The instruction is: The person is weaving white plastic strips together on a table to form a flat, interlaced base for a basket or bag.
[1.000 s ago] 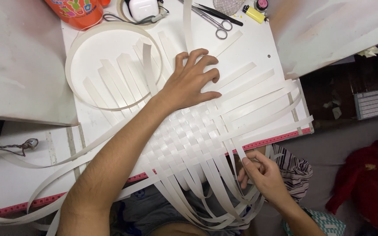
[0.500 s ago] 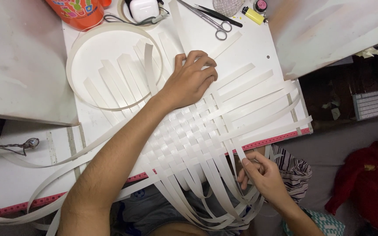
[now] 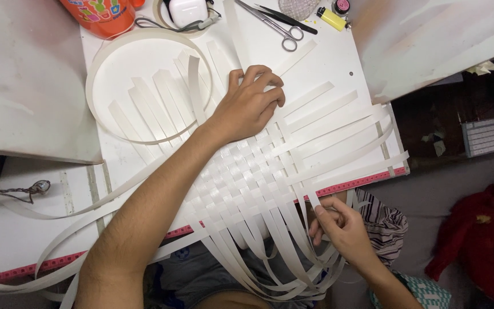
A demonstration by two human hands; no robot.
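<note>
I see my left hand [image 3: 250, 106] has stayed pressing flat on the white woven mat of paper strips [image 3: 247, 177]. My right hand [image 3: 338, 229] keeps pinching one loose white strip [image 3: 310, 197], so the weave hardly moved.

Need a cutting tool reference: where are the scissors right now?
In the head view the scissors lie at the top edge of the white board, just beyond the left hand, between the white earbud case and the yellow lighter.

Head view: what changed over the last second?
Little. The left hand curled its fingers tighter and slid slightly toward the mat's far edge, pressing the woven mat. The right hand keeps pinching a loose strip at the near edge, barely shifted. Mat, ring, scissors and mug stayed put.
</note>
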